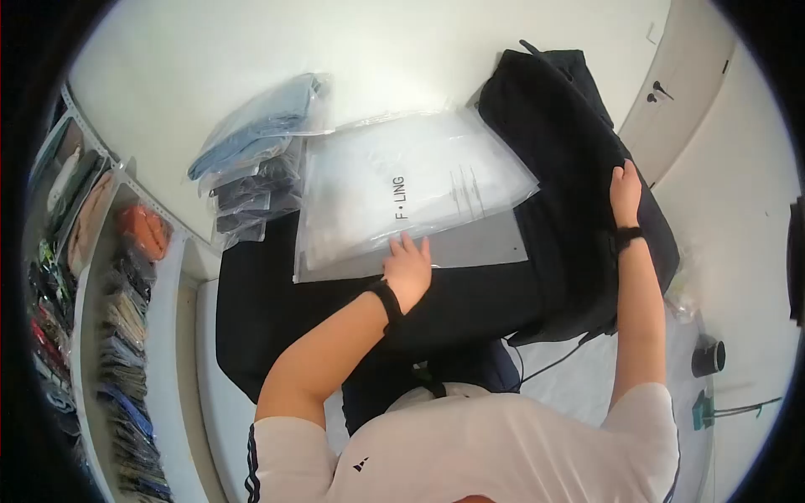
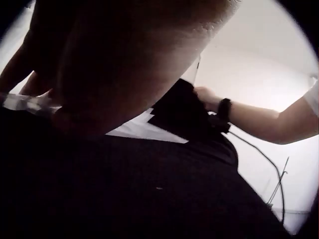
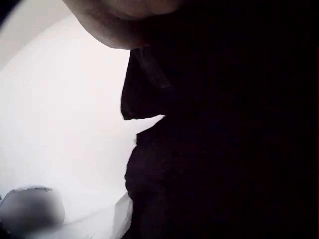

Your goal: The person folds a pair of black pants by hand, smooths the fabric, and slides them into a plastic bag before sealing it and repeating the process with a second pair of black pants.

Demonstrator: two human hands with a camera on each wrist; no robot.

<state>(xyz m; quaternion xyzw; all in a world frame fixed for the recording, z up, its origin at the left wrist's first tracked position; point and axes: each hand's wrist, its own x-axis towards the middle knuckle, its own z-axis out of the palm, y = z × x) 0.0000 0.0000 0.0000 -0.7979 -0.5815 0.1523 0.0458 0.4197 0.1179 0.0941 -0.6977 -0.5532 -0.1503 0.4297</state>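
In the head view my left hand (image 1: 407, 272) rests with spread fingers on the near edge of a clear plastic bag (image 1: 495, 239) with "F·LING" printed on it and white contents. Beneath the bag is a black-covered table (image 1: 360, 310). My right hand (image 1: 625, 194) grips the outer edge of a black garment (image 1: 545, 109) spread across the table's right side. The left wrist view shows the right hand (image 2: 207, 98) at the dark cloth (image 2: 182, 107). Part of a hand (image 3: 129, 17) appears above dark cloth (image 3: 199, 124) in the right wrist view; its fingertips are hidden.
Bagged blue denim (image 1: 268, 117) lies above several bagged dark items (image 1: 256, 197) at the table's back left. Shelves (image 1: 168, 310) of bagged clothes stand at the left. A cable (image 1: 553, 365) hangs below the table's front. A dark cylindrical container (image 1: 708, 358) and a door (image 1: 683, 75) are at the right.
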